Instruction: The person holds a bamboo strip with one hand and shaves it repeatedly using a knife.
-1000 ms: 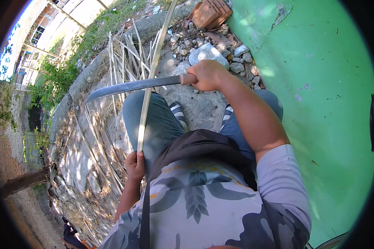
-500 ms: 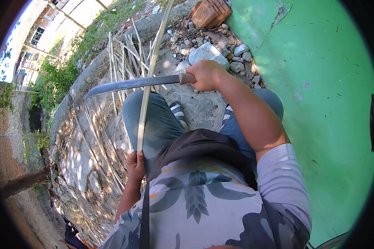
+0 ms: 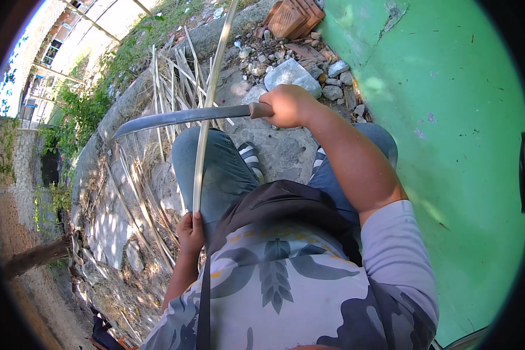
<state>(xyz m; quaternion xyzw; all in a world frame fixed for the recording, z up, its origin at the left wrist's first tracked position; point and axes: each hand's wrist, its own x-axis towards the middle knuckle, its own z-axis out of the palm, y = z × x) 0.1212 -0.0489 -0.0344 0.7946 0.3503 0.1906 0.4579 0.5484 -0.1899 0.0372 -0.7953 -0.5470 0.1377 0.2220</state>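
My right hand (image 3: 290,106) is closed round the short brown handle of a machete (image 3: 181,118). Its long dark blade points left, level across a pale split strip (image 3: 203,146) that looks like bamboo or cane. Blade and strip cross just above my left knee; whether they touch I cannot tell for sure. Beside my left thigh, my left hand (image 3: 191,231) grips the strip's lower end, thumb on top. From there the strip runs up and away past the top of the view.
Several pale strips (image 3: 178,81) lie heaped on the rough ground beyond my left knee, with more (image 3: 143,198) to the left. Stones (image 3: 293,77) and stacked clay tiles (image 3: 291,20) stand ahead. A green painted floor (image 3: 449,146) spreads to the right. A trunk (image 3: 38,258) is at far left.
The machete has shifted slightly left along with a small movement of my right hand. My left hand keeps its hold on the strip, nearly unmoved.
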